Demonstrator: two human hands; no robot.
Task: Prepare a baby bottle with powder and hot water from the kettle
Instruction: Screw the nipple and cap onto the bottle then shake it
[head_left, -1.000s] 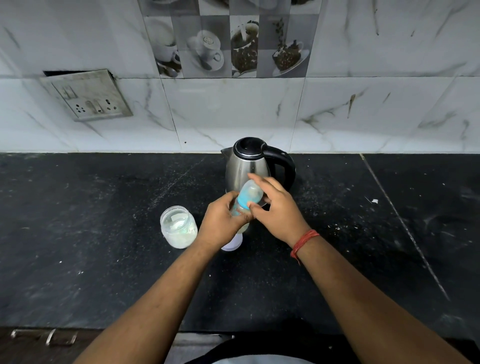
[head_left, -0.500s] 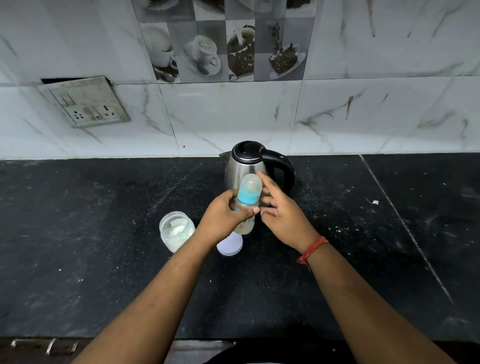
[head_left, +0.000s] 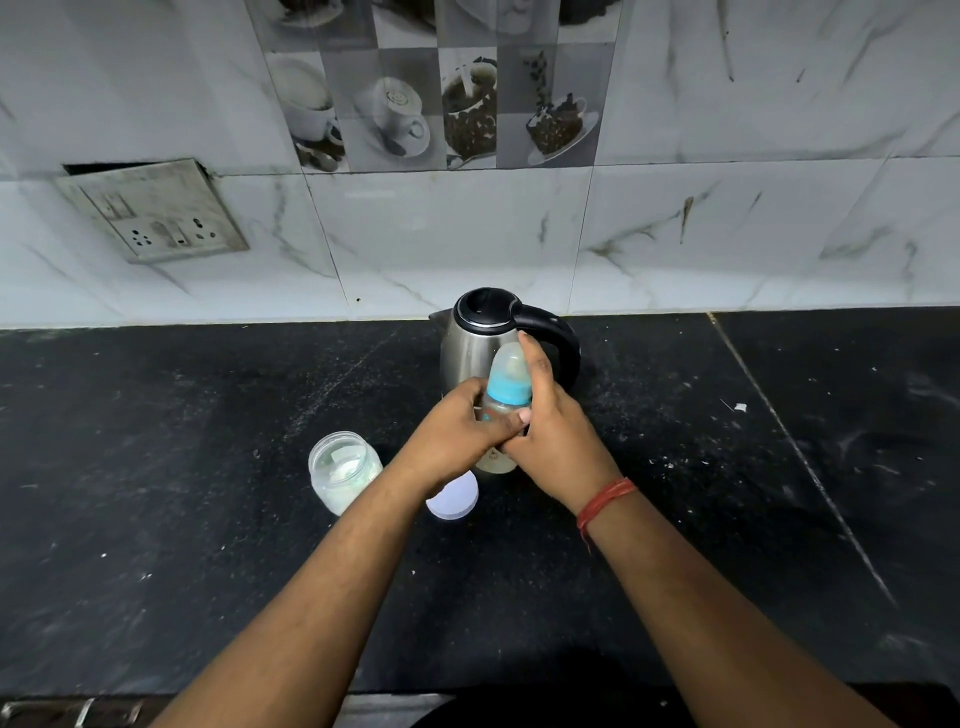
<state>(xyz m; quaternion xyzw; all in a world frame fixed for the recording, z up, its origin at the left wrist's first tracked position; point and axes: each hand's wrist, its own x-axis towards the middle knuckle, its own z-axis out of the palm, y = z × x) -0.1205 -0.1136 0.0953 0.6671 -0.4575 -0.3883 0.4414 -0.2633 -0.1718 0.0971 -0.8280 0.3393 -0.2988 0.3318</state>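
Head view: both hands meet on a baby bottle (head_left: 506, 387) held upright above the black worktop (head_left: 156, 519), just in front of the kettle (head_left: 470, 353). The left hand (head_left: 457, 434) wraps round the bottle's clear body from the left, its thumb lying across the front. The right hand (head_left: 556, 431) grasps the bottle from the right, with its forefinger stretched up along the clear cap to the top and the other fingers curled at the bottle's side. The bottle has a blue collar under the cap, and its lower end shows below the hands; whether it touches the worktop cannot be told.

The kettle is steel with a black lid and a black handle that points right; it stands near the marble-tiled wall (head_left: 727, 234).

Left of the hands an open jar (head_left: 343, 470) with white powder stands on the worktop. Its white lid (head_left: 453, 500) lies flat just beside it, partly under the left wrist.

A red thread (head_left: 605, 501) circles the right wrist. A socket plate (head_left: 156, 210) sits askew on the wall at the left, and tiles with coffee-cup pictures (head_left: 441, 104) run above the kettle. White specks dot the worktop.
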